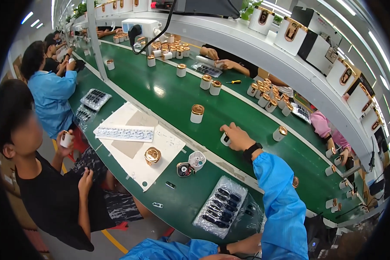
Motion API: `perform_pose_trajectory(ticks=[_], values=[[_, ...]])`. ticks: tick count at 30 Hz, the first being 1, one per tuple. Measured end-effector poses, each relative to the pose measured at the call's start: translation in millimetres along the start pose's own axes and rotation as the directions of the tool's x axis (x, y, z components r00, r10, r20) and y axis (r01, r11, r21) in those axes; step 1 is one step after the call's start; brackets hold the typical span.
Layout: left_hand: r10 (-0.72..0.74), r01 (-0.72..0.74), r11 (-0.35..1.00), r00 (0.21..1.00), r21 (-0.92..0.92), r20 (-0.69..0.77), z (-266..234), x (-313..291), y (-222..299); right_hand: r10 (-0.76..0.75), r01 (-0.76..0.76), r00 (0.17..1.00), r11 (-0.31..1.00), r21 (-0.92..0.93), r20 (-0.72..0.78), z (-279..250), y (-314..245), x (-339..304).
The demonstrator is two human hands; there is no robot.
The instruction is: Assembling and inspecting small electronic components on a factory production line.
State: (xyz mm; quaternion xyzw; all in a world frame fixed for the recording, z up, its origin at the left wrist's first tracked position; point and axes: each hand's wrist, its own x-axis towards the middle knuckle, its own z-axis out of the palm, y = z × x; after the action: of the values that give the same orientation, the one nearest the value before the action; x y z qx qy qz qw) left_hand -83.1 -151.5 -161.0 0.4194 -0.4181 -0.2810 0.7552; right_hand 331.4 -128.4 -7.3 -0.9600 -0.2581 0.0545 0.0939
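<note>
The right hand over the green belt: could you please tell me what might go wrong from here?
The right hand might tip the white unit if it slips, since it covers part of it from above.

The loose blue sleeve could brush the plastic-wrapped pack of dark parts, which lies close beside it.

The small light part may get knocked off, because it lies loose near the edge of the green table.

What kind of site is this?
Most likely a factory assembly line: a long green conveyor-like belt carries matching white-and-gold canisters, co-workers line both sides, and a plastic-wrapped pack of dark parts lies at the near workstation.
</note>
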Motion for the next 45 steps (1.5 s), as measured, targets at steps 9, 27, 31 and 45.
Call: perform_pose_trajectory(ticks=[9, 27, 31, 45], values=[[-0.111, 0.109, 0.992, 0.993, 0.070, 0.026, -18.0, 1.5, 71.2, -0.033, 0.049, 0.910, 0.998, 0.028, -0.413, -35.9, -28.4, -70.1], [-0.142, 0.142, 0.984, 0.990, 0.103, -0.007, -20.6, 10.7, 93.0, -0.060, 0.001, 0.987, 0.932, 0.361, 0.152, 6.7, -84.0, -244.4], [-0.214, 0.212, 0.973, 0.977, 0.093, 0.013, -26.0, 11.5, 99.0, -0.090, 0.027, 0.984, 0.929, 0.369, 0.153, 19.8, -74.3, -234.6], [-0.215, 0.213, 0.968, 0.977, 0.131, -0.001, -27.1, 10.9, 103.9, -0.083, -0.035, 0.963, 0.905, 0.423, 0.258, 25.6, -64.9, -220.8]])
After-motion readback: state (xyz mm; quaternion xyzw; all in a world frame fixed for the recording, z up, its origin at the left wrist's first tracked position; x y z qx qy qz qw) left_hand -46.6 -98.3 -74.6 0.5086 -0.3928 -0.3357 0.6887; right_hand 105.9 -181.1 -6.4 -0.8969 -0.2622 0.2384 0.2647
